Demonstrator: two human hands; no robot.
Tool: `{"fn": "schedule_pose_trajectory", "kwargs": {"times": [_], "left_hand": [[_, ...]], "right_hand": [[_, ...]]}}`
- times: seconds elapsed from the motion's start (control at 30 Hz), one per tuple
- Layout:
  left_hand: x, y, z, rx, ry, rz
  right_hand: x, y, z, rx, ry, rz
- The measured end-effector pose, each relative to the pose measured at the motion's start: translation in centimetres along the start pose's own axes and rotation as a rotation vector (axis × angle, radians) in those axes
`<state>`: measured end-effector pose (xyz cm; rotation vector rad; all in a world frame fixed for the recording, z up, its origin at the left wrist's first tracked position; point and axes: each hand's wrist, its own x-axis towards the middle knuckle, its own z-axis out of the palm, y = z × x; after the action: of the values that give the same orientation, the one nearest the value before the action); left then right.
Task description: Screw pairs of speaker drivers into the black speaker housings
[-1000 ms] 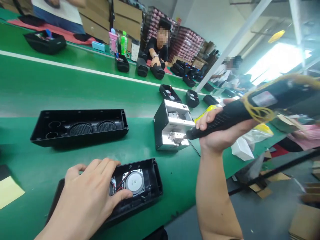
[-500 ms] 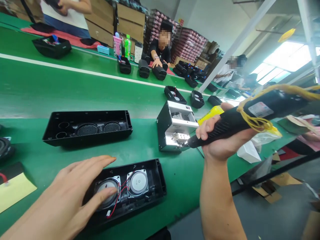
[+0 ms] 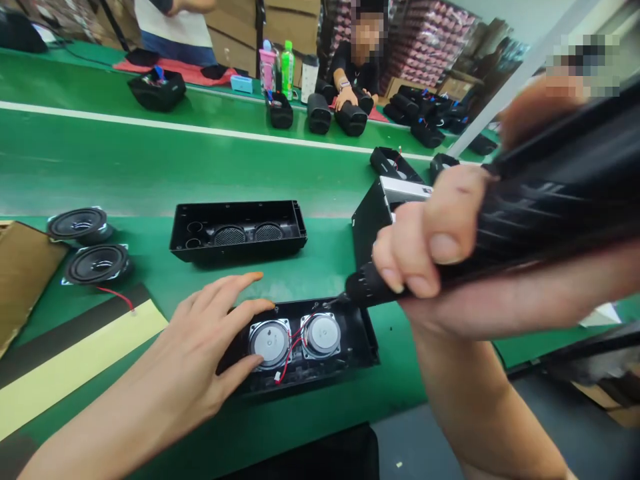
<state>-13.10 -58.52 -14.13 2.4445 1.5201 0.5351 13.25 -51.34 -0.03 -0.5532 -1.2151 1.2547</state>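
Observation:
My right hand (image 3: pixel 440 260) is wrapped round a black electric screwdriver (image 3: pixel 540 200). The tool points left and down, with its tip over the far edge of a black speaker housing (image 3: pixel 360 340). Inside that housing sit two drivers with silver-grey backs, a left driver (image 3: pixel 270 343) and a right driver (image 3: pixel 321 335). A red wire (image 3: pixel 287 370) with a white plug runs between them. My left hand (image 3: pixel 215 333) lies spread at the housing's left end, thumb beside the left driver, and holds nothing; whether it presses on the rim I cannot tell.
Behind stands another black housing (image 3: pixel 237 247) with two mesh openings. Loose speakers (image 3: pixel 97 263), a yellow strip (image 3: pixel 85 373) and a cardboard box (image 3: pixel 25 273) are at left. A metal-and-black machine (image 3: pixel 373 220) is partly behind my right hand. Across the bench, people handle black housings.
My right hand has brought the screwdriver from beside the machine to the near housing's far edge. The view has shifted left, showing more loose speakers. My left hand stays at the housing.

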Motion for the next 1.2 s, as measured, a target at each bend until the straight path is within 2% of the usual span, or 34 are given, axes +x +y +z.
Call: {"fn": "schedule_pose_trajectory", "kwargs": {"times": [0.07, 0.13, 0.2, 0.33, 0.47, 0.63, 0.8, 1.2], "left_hand": [[0.1, 0.0, -0.1, 0.000, -0.002, 0.007], [0.0, -0.1, -0.3, 0.005, 0.009, 0.009], [-0.3, -0.2, -0.3, 0.012, 0.017, 0.007], [-0.7, -0.7, 0.4, 0.040, -0.048, 0.029], [-0.5, -1.2, 1.2, 0.036, -0.084, 0.045], [-0.1, -1.6, 1.3, -0.034, -0.070, 0.089], [-0.2, -1.6, 1.2, -0.056, -0.073, 0.074], [-0.1, -1.2, 1.2, -0.024, -0.058, 0.086]], "right_hand": [[0.0, 1.3, 1.8, 0.037, -0.088, -0.001], [-0.1, 2.7, 3.2, 0.064, -0.141, 0.074], [-0.2, 4.2, 3.8, 0.084, -0.145, 0.109], [-0.7, 7.4, 3.6, 0.112, -0.210, 0.038], [-1.1, 9.1, 3.2, 0.148, -0.242, 0.112], [-1.0, 9.9, 3.3, 0.099, -0.237, 0.111], [-0.9, 10.1, 3.3, 0.082, -0.200, 0.128], [-0.8, 10.1, 3.4, 0.070, -0.249, 0.136]]}}
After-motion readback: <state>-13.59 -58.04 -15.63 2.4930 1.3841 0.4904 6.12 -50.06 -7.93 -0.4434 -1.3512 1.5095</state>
